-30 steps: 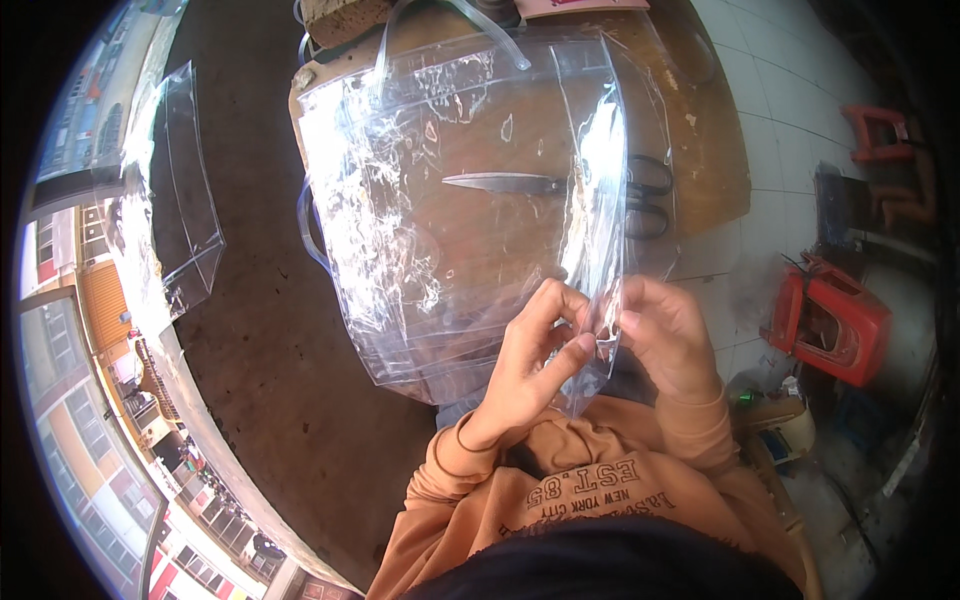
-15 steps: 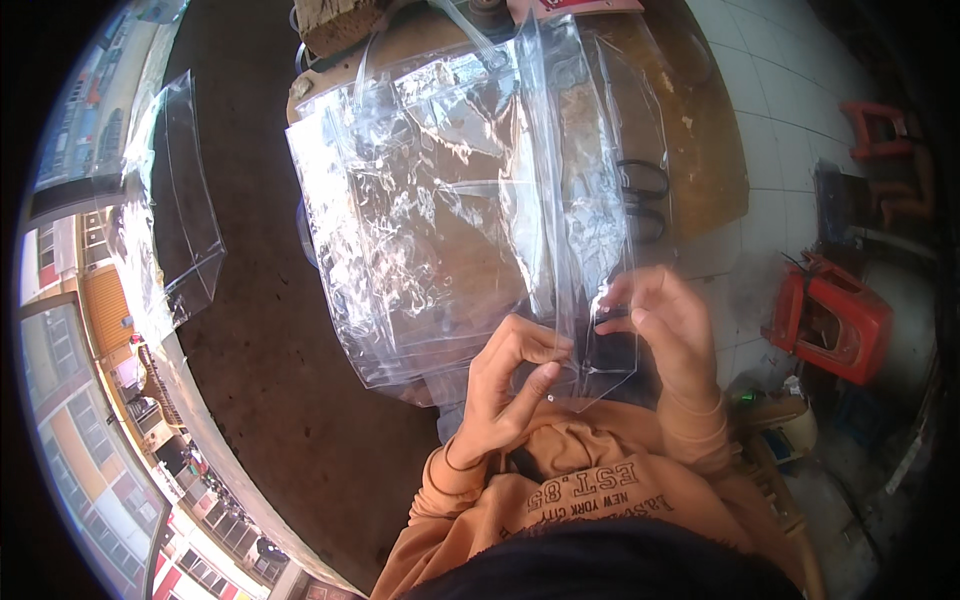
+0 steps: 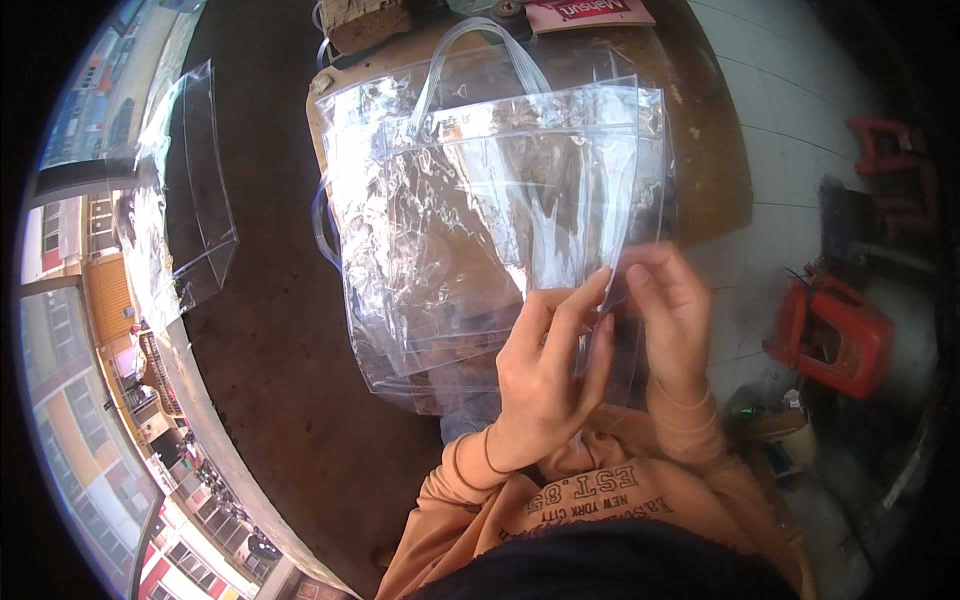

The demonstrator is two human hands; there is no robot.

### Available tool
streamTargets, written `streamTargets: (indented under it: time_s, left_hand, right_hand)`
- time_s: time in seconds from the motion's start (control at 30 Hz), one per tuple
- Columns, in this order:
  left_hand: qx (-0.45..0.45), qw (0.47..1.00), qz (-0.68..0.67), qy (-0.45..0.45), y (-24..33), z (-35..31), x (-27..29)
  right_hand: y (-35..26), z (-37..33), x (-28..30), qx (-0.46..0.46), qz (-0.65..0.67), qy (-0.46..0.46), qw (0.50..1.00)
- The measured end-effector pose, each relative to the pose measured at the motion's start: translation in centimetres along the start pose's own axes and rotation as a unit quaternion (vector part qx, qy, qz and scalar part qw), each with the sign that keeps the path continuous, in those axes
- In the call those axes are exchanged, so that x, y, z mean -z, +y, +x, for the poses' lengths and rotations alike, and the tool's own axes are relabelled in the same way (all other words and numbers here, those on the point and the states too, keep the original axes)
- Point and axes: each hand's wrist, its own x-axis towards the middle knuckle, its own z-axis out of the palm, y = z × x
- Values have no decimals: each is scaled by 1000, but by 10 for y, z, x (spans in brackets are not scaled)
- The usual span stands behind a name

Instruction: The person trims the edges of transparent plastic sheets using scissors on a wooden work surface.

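Note:
A clear, glossy plastic tote bag point(image 3: 440, 240) lies across the table before me, its looped clear handle point(image 3: 485, 50) arching at the far end. Bright reflections and wrinkles cover its sheets. At the bag's near right edge, my left hand point(image 3: 545, 365) pinches the plastic between fingers and thumb. Just right of it, my right hand point(image 3: 668, 305) is closed on the same edge, its fingertips close to the left ones. Shiny film and fingers partly hide the exact grip.
The brown table point(image 3: 715, 150) has a wooden block point(image 3: 365, 22) and a pink and red packet point(image 3: 590, 12) at its far side. Another clear plastic piece point(image 3: 205, 190) hangs at left. Red plastic stools point(image 3: 835, 335) stand on the tiled floor at right.
The bag's upper sheet has swung over to the right and its handle now stands up in a loop. My left hand has moved right, close to my right hand. The black scissors are now covered.

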Motion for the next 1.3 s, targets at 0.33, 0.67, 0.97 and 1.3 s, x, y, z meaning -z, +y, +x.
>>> streamTargets:
  time_s: [0.33,0.67,0.97,1.3]
  left_hand:
    - [259,904,-332,71,-15,-6,19]
    - [271,883,-375,75,-18,-2,22]
    - [286,902,-323,23,-17,-6,19]
    - [259,943,-193,-84,-4,-50,35]
  right_hand:
    - [-4,3,13,-56,23,-4,998]
    - [-7,5,13,-58,4,-2,998]
    - [-7,9,8,-57,0,36,998]
    - [-16,22,3,-43,-8,30,999]
